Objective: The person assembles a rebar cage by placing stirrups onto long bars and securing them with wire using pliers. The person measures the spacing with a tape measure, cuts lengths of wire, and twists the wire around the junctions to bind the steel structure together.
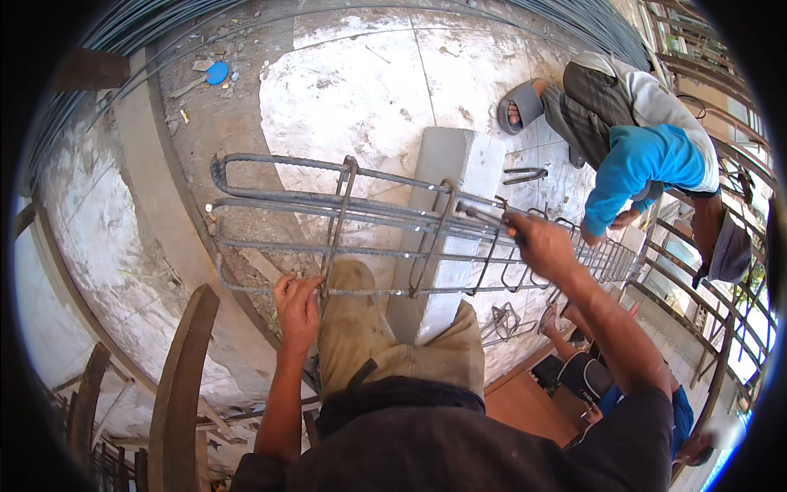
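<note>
Over concrete floor (352,90), hands (297,307) (541,244) grip rebar cage (361,221), right arm outstretched

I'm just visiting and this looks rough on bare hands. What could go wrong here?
The left hand grips the lowest bar of the rebar cage beside a stirrup, so fingers might get pinched if it slides. The right hand works a metal tool at a tie; a slip could scrape knuckles. The cage rests on a narrow concrete block and could perhaps roll toward the crouching person.
</note>
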{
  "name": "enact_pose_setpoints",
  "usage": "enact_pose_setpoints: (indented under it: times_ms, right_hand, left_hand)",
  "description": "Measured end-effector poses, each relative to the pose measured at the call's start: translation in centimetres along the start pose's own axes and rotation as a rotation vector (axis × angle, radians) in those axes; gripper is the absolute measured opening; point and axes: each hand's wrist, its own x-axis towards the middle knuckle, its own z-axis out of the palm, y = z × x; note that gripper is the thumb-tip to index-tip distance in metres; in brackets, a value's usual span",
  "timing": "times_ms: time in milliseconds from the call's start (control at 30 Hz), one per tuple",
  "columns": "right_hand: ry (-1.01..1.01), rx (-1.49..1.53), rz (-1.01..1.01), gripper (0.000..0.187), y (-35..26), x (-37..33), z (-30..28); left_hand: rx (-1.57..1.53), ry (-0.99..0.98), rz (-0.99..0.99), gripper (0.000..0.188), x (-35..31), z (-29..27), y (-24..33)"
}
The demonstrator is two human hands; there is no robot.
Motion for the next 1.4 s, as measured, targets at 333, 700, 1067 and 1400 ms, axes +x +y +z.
enact_pose_setpoints:
  times_ms: [333, 700, 1067, 1400]
  right_hand:
    - [0.094, 0.701, 0.339, 0.029, -4.2, -1.8, 6.6]
    - [0.195, 1.841, 0.545, 0.032, -13.9, -18.4, 22.3]
    - [0.35, 1.917, 0.382, 0.029, -18.1, -29.1, 30.2]
    - [0.041, 1.615, 0.523, 0.046, -7.3, -27.7, 28.4]
  left_hand:
    - [-0.012, 0.122, -0.032, 0.026, -0.2, -0.4, 2.1]
    - [-0.839, -0.153, -0.491, 0.034, -8.9, 13.6, 5.5]
    - [-1.29, -0.665, -0.504, 0.045, 2.3, 23.5, 1.7]
    - [-1.399, -0.347, -0.657, 0.04, 2.4, 25.2, 3.1]
